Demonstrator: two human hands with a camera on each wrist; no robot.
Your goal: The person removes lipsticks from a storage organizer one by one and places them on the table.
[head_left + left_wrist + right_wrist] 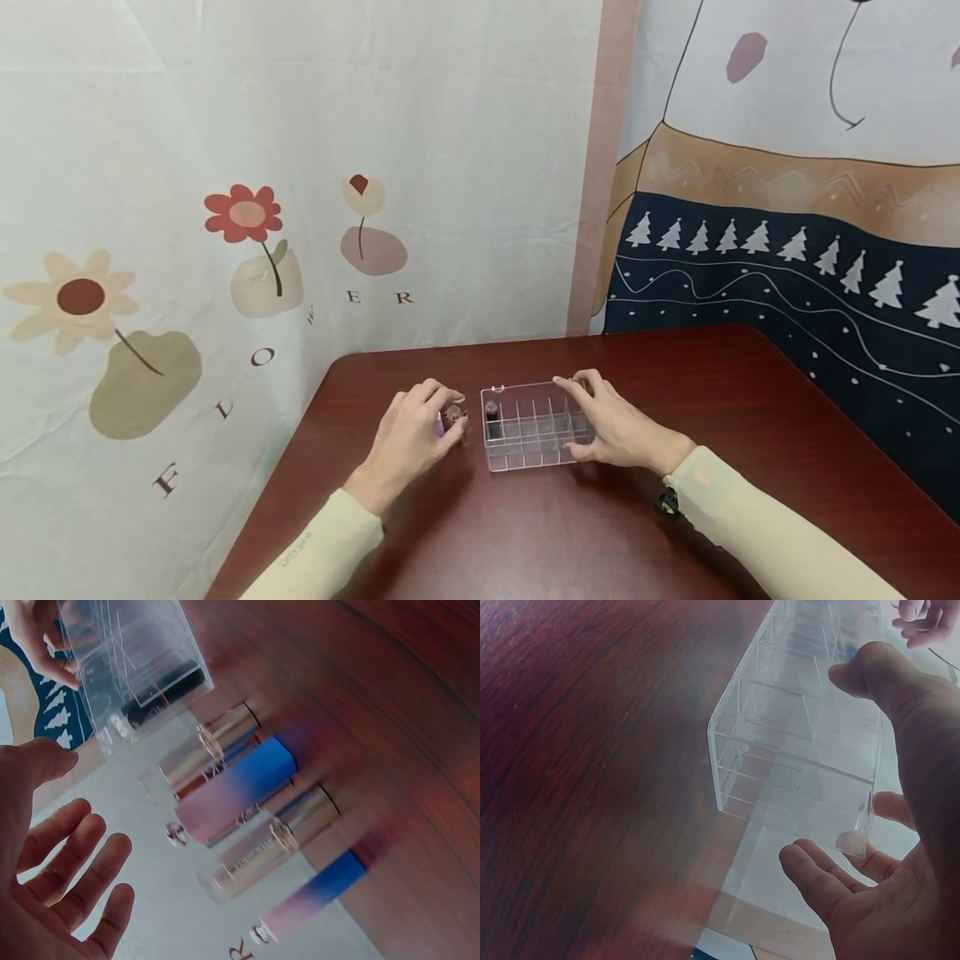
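A clear plastic organizer box with a grid of compartments stands on the table. My right hand holds its right end, thumb at the front side and fingers at the back. A dark lipstick tube occupies a compartment at the box's left end. Left of the box, my left hand is beside several lipstick tubes. In the left wrist view these stand in a row: a wide pink-and-blue tube, a slim pink-and-blue one, and clear-capped gold ones. The left fingers are loosely bent, apart from the tubes.
The dark red wooden table reaches back to a white flower-printed cloth. On the right hangs a navy cloth with white trees. A dark wristband is at the right sleeve.
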